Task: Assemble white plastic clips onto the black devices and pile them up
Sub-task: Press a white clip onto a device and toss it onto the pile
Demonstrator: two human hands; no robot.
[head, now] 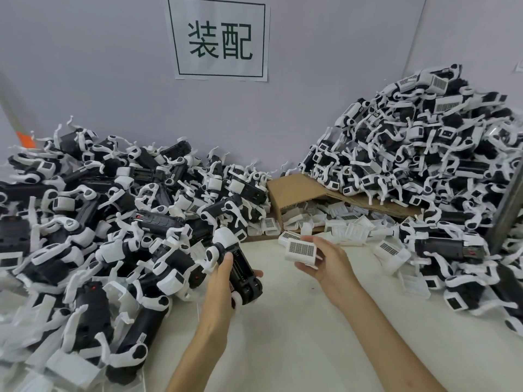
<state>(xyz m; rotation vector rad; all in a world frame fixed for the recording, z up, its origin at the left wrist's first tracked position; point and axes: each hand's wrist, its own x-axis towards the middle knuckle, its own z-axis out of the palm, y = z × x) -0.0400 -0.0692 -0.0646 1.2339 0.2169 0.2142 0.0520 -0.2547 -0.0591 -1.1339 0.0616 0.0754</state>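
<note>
A paper sign (218, 38) hangs on the wall (99, 66) above a cardboard box (294, 188).

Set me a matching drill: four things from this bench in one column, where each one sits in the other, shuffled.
Things:
1. black device
2. white clip
3. cardboard box
4. paper sign

Places:
a. on the wall
b. gripped in the left hand
c. lying between the left pile and the right pile
d. held in the right hand

Pairs: 1-b, 2-d, 3-c, 4-a.
</note>
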